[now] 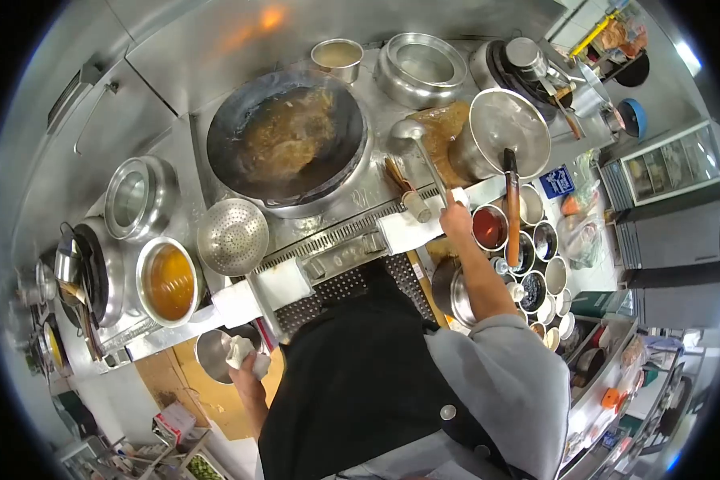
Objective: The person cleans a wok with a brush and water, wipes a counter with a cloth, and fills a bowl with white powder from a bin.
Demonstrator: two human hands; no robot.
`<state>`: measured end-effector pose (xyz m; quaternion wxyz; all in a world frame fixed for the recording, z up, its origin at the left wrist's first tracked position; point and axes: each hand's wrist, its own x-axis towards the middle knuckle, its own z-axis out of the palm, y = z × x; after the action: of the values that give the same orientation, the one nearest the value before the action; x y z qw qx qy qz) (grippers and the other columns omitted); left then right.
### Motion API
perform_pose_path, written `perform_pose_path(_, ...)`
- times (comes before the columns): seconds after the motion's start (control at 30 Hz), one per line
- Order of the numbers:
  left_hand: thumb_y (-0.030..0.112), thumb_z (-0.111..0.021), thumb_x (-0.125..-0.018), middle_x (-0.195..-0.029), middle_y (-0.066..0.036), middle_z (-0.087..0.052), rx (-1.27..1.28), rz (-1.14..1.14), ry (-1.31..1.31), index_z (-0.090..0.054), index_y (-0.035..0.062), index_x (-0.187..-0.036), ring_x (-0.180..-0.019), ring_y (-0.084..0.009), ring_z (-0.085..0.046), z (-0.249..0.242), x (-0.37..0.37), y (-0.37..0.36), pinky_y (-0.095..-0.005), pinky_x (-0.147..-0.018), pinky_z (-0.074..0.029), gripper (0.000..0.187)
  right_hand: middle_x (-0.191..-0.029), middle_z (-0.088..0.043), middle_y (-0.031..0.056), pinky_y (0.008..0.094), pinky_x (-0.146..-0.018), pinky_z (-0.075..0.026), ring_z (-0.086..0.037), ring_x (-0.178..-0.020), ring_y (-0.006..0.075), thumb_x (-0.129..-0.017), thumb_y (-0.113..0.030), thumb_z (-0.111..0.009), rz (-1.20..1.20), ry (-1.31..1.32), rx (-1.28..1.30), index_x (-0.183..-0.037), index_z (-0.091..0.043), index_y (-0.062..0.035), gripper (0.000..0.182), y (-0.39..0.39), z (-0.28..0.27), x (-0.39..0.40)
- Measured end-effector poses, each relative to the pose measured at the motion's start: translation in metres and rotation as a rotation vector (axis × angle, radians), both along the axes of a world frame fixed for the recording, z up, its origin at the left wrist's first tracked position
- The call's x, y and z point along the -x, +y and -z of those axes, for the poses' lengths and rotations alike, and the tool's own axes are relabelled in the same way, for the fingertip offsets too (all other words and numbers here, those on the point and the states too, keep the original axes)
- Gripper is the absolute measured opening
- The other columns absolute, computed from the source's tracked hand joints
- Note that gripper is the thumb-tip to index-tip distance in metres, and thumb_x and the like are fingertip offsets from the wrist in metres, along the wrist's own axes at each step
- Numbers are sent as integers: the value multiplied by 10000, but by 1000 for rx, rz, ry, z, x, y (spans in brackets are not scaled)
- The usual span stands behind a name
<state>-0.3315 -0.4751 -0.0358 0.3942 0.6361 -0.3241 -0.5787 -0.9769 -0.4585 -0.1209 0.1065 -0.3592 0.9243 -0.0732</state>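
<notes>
The fingers of the right hand [457, 222] are clamped around the handle of a ladle [409, 130]; its bowl lies ahead of those fingers, slightly to their left, over the steel desk [296, 232]. Just left of the same fingers stands a short tube [416, 206] with thin sticks poking out, next to a white towel [404, 232]. Beyond them to the left sits a wok [226, 140] with brown, wet food [292, 132] in it. Ahead and to the right is a tall pot [510, 132]; just right of them is a bowl [490, 228] of red liquid, with a long wooden handle [513, 228] near it.

The fingers of the left hand [250, 382] are closed on a crumpled white cloth [240, 352], just beside a metal pan [209, 358]. Ahead of these fingers is a round strainer [233, 237]; ahead and to their left, a basin [142, 280] of orange liquid.
</notes>
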Motion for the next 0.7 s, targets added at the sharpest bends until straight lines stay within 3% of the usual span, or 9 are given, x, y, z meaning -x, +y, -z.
perform_pose_path(0.07, 88, -698, -858, -1181, -97, -668, -24, 5, -3, -563, -21, -1357, -1059, -212, -649, -1, 14, -17, -352, -935, -513, 528, -1222, -637, 269, 552, -881, -558, -616, -1151, 464, -939, -279, -599, -75, 347, 129, -1444, -536, -133, 530, -19, 10, -8)
perform_pose_path(0.17, 67, -693, -867, -1159, -100, -684, 73, 153, -42, -591, -29, -1320, -1048, -204, -657, -8, 53, -49, -339, -878, -537, 474, -1189, -655, 263, 545, -852, -564, -652, -1101, 434, -906, -288, -633, -170, 97, 99, -1368, -594, -127, 491, -71, -16, -36)
perform_pose_path(0.27, 53, -708, -859, -1149, -107, -699, 27, 241, 36, -633, -39, -1280, -1032, -209, -672, -35, 110, -83, -336, -884, -536, 438, -1105, -679, 264, 541, -815, -567, -677, -1026, 436, -865, -294, -661, -384, 64, -262, -1336, -593, -112, 510, -109, -1, -26)
perform_pose_path(0.4, 140, -686, -926, -1082, -133, -707, 125, 197, 51, -602, -12, -1286, -916, -227, -709, -11, 156, -105, -365, -760, -593, 400, -916, -709, 248, 512, -752, -569, -696, -869, 434, -847, -256, -705, -413, 138, 339, -1498, -483, -147, 697, -60, -46, -64)
perform_pose_path(0.47, 230, -620, -994, -1020, -147, -712, -74, 107, 475, -581, -1, -1285, -836, -256, -719, -15, 181, -117, -405, -703, -601, 373, -922, -712, 254, 476, -749, -565, -697, -858, 405, -812, -187, -748, -407, -69, -5, -1511, -474, -86, 758, -35, -31, -60)
perform_pose_path(0.53, 284, -575, -1026, -966, -150, -708, -149, 71, 559, -579, 6, -1268, -797, -265, -706, -5, 193, -130, -414, -657, -590, 369, -949, -726, 209, 426, -722, -578, -692, -755, 298, -826, -198, -773, 136, -871, 75, -1453, -544, -70, 680, -37, -49, -34)
perform_pose_path(0.6, 474, -442, -1082, -916, -123, -695, -208, 32, 627, -577, 19, -1267, -761, -270, -692, -10, 214, -148, -410, -628, -587, 510, -955, -737, 126, 381, -760, -562, -687, -837, 238, -869, -166, -753, -142, -491, 364, -1272, -681, -72, 419, -77, -123, -39)
perform_pose_path(0.63, 531, -429, -1072, -951, -111, -699, -235, 5, 677, -583, 34, -1273, -775, -260, -692, -14, 220, -151, -405, -628, -586, 558, -1011, -748, 129, 348, -845, -557, -703, -920, 239, -871, -126, -750, -220, -392, 525, -1215, -696, -54, 356, -97, -111, -10)
perform_pose_path(0.7, 626, -422, -1044, -1011, -82, -703, -245, -41, 678, -594, 67, -1285, -801, -239, -691, -18, 236, -169, -395, -636, -583, 633, -1118, -743, 151, 361, -925, -541, -708, -1031, 274, -846, -183, -791, -542, -391, 402, -1203, -701, -51, 391, -163, -187, -57)
